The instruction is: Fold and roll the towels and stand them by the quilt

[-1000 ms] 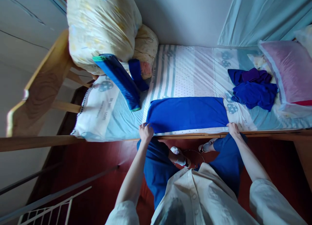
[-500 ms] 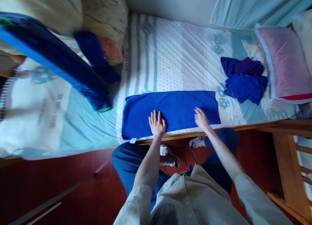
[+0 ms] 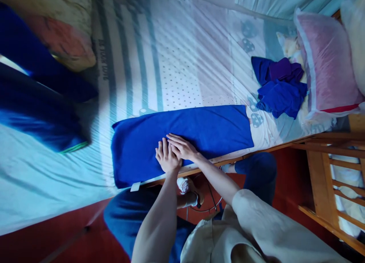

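Note:
A blue folded cloth (image 3: pixel 211 128) lies in a long flat rectangle along the bed's near edge, with a small white tag (image 3: pixel 135 186) at its lower left corner. My left hand (image 3: pixel 168 156) rests palm down on the cloth left of its middle, fingers apart. Close against it, my right hand (image 3: pixel 182 146) lies flat on the same cloth, its fingertips reaching over or beside the left fingers. Neither hand grips anything.
Crumpled blue and purple clothes (image 3: pixel 282 88) lie by a pink pillow (image 3: pixel 329 61) at the right. Dark blue folded fabric (image 3: pixel 40 107) and a yellowish bundle (image 3: pixel 62 35) are at the left. The bed's wooden edge (image 3: pixel 273 148) runs beside my knees; a wooden ladder-like frame (image 3: pixel 322 179) stands lower right.
My right hand has moved left across the cloth to join my left hand. The view has shifted to the left and closer, and the cloth lies flat as before.

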Tool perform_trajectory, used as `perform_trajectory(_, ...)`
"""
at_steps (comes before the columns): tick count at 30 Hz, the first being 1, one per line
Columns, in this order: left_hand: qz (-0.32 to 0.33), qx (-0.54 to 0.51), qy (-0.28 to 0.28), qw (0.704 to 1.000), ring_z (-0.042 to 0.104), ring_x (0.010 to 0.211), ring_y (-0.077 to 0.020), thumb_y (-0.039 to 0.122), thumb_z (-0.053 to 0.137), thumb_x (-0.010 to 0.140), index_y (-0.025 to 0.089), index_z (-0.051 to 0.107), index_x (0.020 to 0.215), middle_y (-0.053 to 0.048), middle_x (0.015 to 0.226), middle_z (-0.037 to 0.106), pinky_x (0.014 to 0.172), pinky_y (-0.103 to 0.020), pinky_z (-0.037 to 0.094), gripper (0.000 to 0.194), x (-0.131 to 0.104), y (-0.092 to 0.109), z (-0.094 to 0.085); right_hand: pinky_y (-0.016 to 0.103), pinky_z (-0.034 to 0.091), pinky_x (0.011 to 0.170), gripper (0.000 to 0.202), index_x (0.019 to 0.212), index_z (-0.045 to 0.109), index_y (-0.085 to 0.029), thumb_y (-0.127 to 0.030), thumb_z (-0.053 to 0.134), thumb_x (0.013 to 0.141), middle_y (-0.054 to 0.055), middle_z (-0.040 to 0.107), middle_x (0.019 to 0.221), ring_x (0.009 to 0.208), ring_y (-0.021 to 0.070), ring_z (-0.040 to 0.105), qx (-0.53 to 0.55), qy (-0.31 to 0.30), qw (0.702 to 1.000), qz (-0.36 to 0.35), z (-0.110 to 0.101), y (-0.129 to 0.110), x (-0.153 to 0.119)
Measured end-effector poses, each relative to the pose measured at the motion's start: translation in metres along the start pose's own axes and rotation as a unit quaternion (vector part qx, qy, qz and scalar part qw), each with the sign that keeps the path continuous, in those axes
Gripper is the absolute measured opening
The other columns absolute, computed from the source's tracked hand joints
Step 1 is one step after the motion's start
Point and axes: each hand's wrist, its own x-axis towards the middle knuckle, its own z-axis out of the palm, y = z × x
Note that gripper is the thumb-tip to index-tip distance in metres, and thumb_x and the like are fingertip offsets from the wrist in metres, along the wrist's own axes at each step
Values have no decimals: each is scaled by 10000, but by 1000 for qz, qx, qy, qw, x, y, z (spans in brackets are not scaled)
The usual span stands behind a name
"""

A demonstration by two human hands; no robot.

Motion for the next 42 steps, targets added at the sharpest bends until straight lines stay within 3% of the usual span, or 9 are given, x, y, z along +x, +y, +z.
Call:
perform_trajectory(6, 3, 10, 6, 1000, 263, 1580, -325, 267, 441, 939, 167, 529, 1509, -157, 1640, 414, 1280, -600, 179, 585, 0, 6, -5, 374, 364, 1276, 505, 1493, 567, -204, -143, 421, 1013, 75, 499, 1598, 1525, 163, 406, -56, 95, 993, 35, -55, 26, -31)
perform_trajectory(18, 6, -4, 7, 1000, 259, 1581, -320, 277, 468, 927, 216, 515, 1521, -119, 1645, 417, 1280, -596, 169, 599, -1, 6, -6, 429, 368, 1270, 500, 1493, 564, -182, -294, 454, 1018, 97, 531, 1571, 1516, 220, 427, -190, 161, 963, 99, -194, 85, -117)
perform_trajectory(25, -7, -32, 7, 999, 255, 1582, -317, 270, 478, 918, 215, 531, 1507, -106, 1658, 399, 1290, -581, 138, 594, 0, 8, -5, 475, 334, 1278, 518, 1479, 557, -125, -311, 412, 1018, 152, 511, 1579, 1535, 247, 392, -247, 203, 936, 147, -240, 109, -140)
perform_trajectory(31, -20, -49, -4, 999, 240, 1586, -321, 278, 469, 930, 193, 540, 1498, -110, 1669, 378, 1295, -580, 109, 579, 1, 10, -5, 458, 326, 1274, 538, 1482, 536, -97, -276, 397, 994, 178, 519, 1565, 1517, 240, 415, -298, 221, 911, 183, -261, 119, -143)
perform_trajectory(36, -5, -50, -2, 999, 240, 1588, -318, 280, 467, 934, 175, 541, 1504, -116, 1663, 383, 1302, -569, 126, 585, 2, 10, -4, 487, 327, 1265, 549, 1473, 538, -100, -272, 436, 961, 186, 485, 1590, 1522, 263, 397, -283, 219, 904, 233, -271, 107, -136)
perform_trajectory(39, 5, -55, 5, 998, 254, 1585, -318, 290, 452, 938, 181, 541, 1507, -113, 1661, 380, 1300, -575, 147, 586, 3, 8, -1, 516, 288, 1275, 519, 1440, 565, -77, -277, 410, 987, 212, 419, 1628, 1559, 291, 325, -288, 241, 897, 234, -242, 85, -117)
perform_trajectory(42, 13, -52, 18, 998, 269, 1581, -309, 284, 432, 945, 180, 551, 1499, -114, 1655, 387, 1302, -568, 161, 576, 4, 6, 1, 520, 250, 1287, 519, 1445, 565, -60, -305, 340, 1046, 225, 377, 1648, 1593, 292, 244, -305, 234, 906, 177, -169, 55, -90)
